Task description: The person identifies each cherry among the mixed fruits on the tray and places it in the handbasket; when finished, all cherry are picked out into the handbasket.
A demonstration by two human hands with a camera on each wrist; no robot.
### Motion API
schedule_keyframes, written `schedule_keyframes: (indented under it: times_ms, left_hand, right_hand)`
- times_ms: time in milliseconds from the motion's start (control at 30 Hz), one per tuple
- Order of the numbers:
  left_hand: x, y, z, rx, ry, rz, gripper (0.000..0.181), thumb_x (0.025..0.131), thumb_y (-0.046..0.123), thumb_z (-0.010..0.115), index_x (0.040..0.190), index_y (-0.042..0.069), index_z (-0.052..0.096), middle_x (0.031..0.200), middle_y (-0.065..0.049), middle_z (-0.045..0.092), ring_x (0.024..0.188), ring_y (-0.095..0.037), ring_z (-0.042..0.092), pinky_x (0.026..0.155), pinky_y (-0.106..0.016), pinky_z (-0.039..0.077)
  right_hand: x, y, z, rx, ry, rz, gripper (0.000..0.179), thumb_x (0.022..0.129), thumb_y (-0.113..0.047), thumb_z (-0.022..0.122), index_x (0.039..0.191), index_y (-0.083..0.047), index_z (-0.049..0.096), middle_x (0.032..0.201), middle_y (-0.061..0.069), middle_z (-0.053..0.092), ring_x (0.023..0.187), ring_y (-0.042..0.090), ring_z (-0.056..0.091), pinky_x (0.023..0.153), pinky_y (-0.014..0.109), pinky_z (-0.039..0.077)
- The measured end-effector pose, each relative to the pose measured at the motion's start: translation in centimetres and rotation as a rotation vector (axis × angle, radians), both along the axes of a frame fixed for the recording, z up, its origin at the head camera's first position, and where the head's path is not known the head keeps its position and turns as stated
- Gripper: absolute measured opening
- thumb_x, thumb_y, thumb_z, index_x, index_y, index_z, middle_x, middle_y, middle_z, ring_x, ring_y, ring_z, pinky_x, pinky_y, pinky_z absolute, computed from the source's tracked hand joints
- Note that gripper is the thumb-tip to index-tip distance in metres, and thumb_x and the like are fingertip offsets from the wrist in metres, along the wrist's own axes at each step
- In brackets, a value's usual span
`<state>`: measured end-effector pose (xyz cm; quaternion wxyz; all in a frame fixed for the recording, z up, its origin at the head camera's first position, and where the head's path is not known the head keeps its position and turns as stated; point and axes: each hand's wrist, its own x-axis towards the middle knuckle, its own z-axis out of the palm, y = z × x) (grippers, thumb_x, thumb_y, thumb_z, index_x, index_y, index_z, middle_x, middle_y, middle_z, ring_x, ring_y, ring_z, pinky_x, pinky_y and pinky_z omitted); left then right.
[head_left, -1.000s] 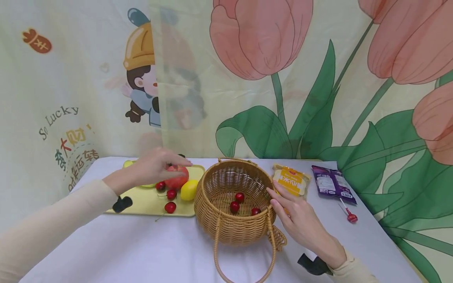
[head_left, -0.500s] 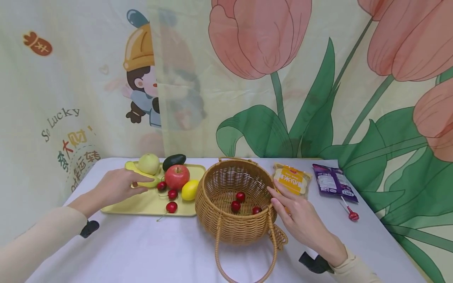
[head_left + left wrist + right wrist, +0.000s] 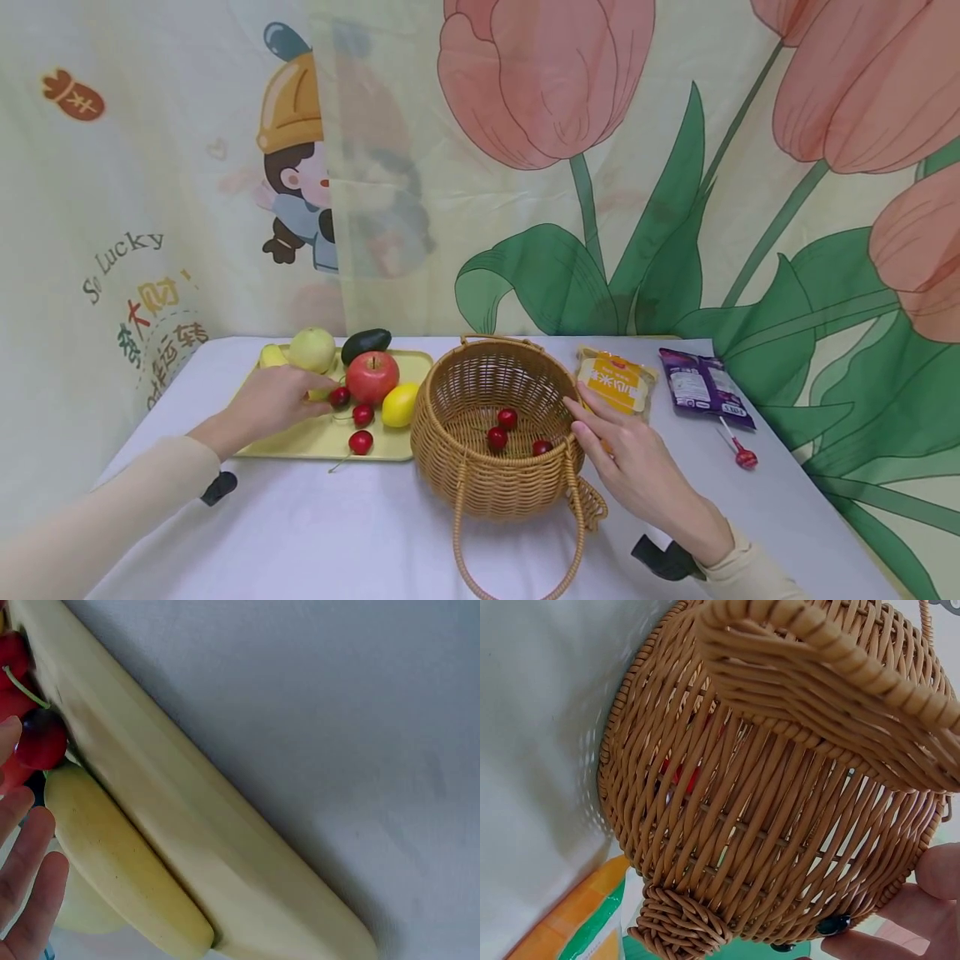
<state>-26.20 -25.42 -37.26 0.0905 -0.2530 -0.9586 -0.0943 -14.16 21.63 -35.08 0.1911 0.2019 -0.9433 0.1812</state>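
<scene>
My left hand [image 3: 270,404] reaches over the yellow tray [image 3: 300,442], its fingertips close to a cherry [image 3: 340,397]. In the left wrist view, its fingers stand apart beside that cherry [image 3: 41,739] and the banana [image 3: 124,859], gripping nothing that I can see. My right hand [image 3: 633,462] holds the rim of a wicker basket [image 3: 487,487] from the right side. The right wrist view shows fingers [image 3: 919,911] against the basket's wall near a black bead. Several cherries [image 3: 497,438] lie inside the basket. More cherries [image 3: 361,442] lie on the tray.
A red apple [image 3: 372,377], a lemon [image 3: 401,405], an avocado [image 3: 366,345] and a pale green round fruit [image 3: 312,350] share the tray. Right of the basket lie a yellow snack packet [image 3: 618,383], a purple bag [image 3: 705,387] and a lollipop [image 3: 745,457]. The basket's handle [image 3: 456,550] hangs forward.
My left hand moved from above the apple back left over the banana, then slightly right towards the cherry. The right hand stays at the basket's rim.
</scene>
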Motion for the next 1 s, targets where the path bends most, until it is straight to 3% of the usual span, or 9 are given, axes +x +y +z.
schedule_keyframes:
  times_ms: [433,1000]
  left_hand:
    - [-0.9,0.4,-0.6,-0.029,-0.018,-0.009,0.036,0.082,0.026,0.086,0.115,0.013,0.08,0.093,-0.001,0.079,0.07,-0.011,0.055,0.056,-0.021,0.037]
    - [-1.0,0.8,-1.3,-0.009,0.054,-0.026,0.026,0.081,0.019,0.085,0.106,0.014,0.083,0.085,0.002,0.078,0.063,-0.01,0.052,0.051,-0.024,0.035]
  right_hand:
    - [0.1,-0.1,0.1,0.003,0.005,-0.001,0.04,0.109,-0.027,0.051,0.144,-0.01,0.06,0.155,0.017,0.05,0.133,0.041,0.058,0.101,0.055,0.052]
    - [0.1,-0.1,0.1,0.01,0.008,-0.004,0.04,0.109,-0.026,0.051,0.144,-0.01,0.06,0.155,0.017,0.05,0.134,0.04,0.058,0.102,0.056,0.052]
